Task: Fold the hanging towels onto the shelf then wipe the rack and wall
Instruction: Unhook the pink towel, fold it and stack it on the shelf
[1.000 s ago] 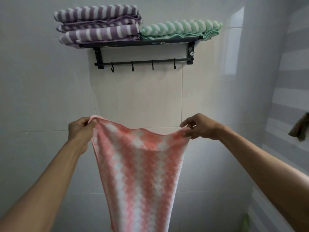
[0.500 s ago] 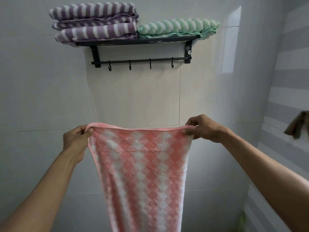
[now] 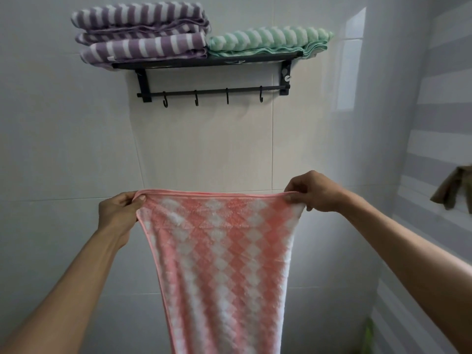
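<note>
pink towel (image 3: 222, 264): held up in front of the wall, top edge stretched flat between both hands, rest hangs down and runs off the bottom of frame; pink-white diamond check
left hand (image 3: 118, 215): pinching the towel's top left corner, thumb on the front face, fingers curled behind
right hand (image 3: 315, 191): pinching the top right corner, fingertips curled over the hem
rack (image 3: 212, 63): black, fixed to the wall above the hands, well apart from the pink towel; shelf on top, bar beneath
hooks (image 3: 196, 98): four on the bar, all bare
purple towels (image 3: 140, 34): folded, striped, stacked on the left part of the shelf, overhanging its left end
green towel (image 3: 268, 40): folded, striped, on the right part of the shelf, touching the purple stack
wall (image 3: 204, 149): pale glossy tiles, window glare at upper right
brown cloth (image 3: 453, 189): hanging on the striped side wall, right edge of frame
green object (image 3: 368, 337): low at right, blurred, cannot tell what
</note>
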The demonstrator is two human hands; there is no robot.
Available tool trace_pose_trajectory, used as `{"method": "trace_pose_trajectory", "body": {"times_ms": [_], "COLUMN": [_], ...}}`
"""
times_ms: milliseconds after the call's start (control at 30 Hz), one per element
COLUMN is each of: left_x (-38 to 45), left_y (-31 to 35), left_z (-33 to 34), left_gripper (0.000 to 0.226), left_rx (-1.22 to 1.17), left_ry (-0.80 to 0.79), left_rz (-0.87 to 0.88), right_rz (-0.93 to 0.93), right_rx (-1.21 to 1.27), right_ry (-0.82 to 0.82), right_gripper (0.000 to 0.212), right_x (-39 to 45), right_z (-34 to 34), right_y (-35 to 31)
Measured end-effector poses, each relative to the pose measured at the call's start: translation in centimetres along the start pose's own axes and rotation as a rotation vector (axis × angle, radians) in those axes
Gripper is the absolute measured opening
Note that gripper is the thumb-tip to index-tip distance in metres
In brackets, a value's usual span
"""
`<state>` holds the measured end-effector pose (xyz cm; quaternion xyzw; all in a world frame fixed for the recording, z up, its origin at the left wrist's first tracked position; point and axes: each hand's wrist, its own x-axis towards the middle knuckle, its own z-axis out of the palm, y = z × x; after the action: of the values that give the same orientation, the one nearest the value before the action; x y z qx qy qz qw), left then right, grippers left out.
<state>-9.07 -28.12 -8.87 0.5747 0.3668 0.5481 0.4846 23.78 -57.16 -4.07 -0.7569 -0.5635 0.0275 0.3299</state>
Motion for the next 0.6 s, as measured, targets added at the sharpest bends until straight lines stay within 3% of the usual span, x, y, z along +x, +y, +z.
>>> {"method": "trace_pose_trajectory", "body": {"times_ms": [133, 200, 267, 367, 467, 600], "left_x": [0.5, 1.4, 2.3, 1.3, -0.4, 0.3], "left_y": [0.5, 2.1, 4.1, 3.1, 0.1, 1.0], "left_z": [0.6, 1.0, 1.4, 1.5, 1.3, 1.3], "left_gripper": [0.026, 0.030, 0.027, 0.026, 0.022, 0.022], "left_rx": [-0.011, -0.063, -0.072, 0.029, 0.043, 0.022], "left_ry": [-0.022, -0.005, -0.012, -0.122, -0.072, -0.028], "left_rz": [0.013, 0.050, 0.110, 0.061, -0.073, -0.067], "right_rz": [-0.111, -0.143, -0.098, -0.009, 0.120, 0.256], "right_rx": [-0.345, -0.394, -0.215, -0.038, 0.307, 0.579], "right_ry": [0.083, 0.183, 0.214, -0.016, 0.076, 0.158], "right_gripper": [0.017, 0.019, 0.011, 0.015, 0.014, 0.024], "right_x": [0.2, 1.0, 1.5, 1.1, 0.5, 0.4], "right_z": [-0.6, -1.5, -2.6, -1.9, -0.2, 0.6], "right_y": [-0.6, -1.4, -1.9, -1.8, 0.2, 0.7]}}
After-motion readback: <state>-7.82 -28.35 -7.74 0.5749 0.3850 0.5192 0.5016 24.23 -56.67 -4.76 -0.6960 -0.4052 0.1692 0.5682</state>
